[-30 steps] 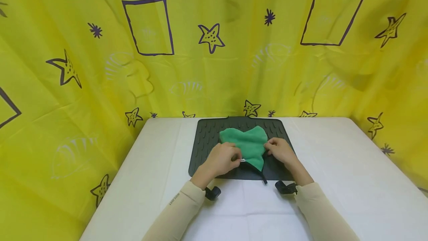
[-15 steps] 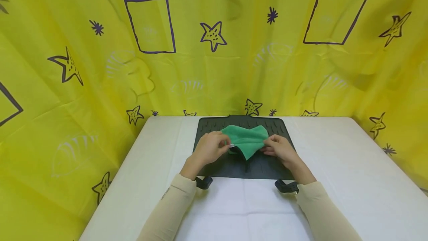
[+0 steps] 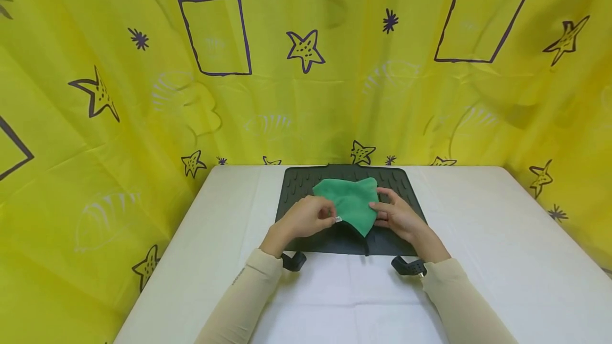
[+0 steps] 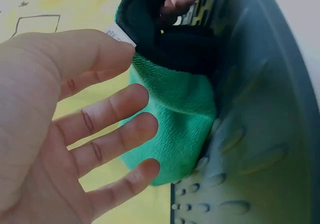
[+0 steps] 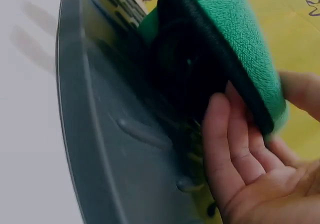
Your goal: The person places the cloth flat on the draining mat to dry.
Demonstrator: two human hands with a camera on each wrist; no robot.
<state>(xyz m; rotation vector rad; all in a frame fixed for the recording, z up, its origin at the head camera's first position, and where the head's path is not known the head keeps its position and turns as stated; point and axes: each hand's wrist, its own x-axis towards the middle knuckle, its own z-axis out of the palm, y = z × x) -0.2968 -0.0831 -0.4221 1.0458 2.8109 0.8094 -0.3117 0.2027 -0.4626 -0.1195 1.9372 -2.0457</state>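
A green terry cloth [image 3: 351, 198] with a black edge and dark inner side is held up over a dark ridged mat [image 3: 306, 243], its mouth towards me like a pouch. My left hand [image 3: 308, 215] pinches the edge at a small white tag [image 4: 117, 34] between thumb and forefinger; the other fingers spread out beside the green side in the left wrist view. My right hand [image 3: 399, 215] holds the opposite edge, with fingers [image 5: 220, 119] on the dark inner side and the thumb outside. A thin black loop [image 3: 366, 247] hangs from the lower corner.
The mat lies on a white-covered table [image 3: 229, 211], towards its far edge. A yellow curtain [image 3: 268, 94] with drawn stars and squares hangs behind and to the sides. A black wrist camera mount [image 3: 408, 266] sits at the right cuff.
The cloth's lower corner rose, shifting left, then came partly down again. My left hand moved left with the tag. My right hand's fingers have spread apart along the cloth's edge.
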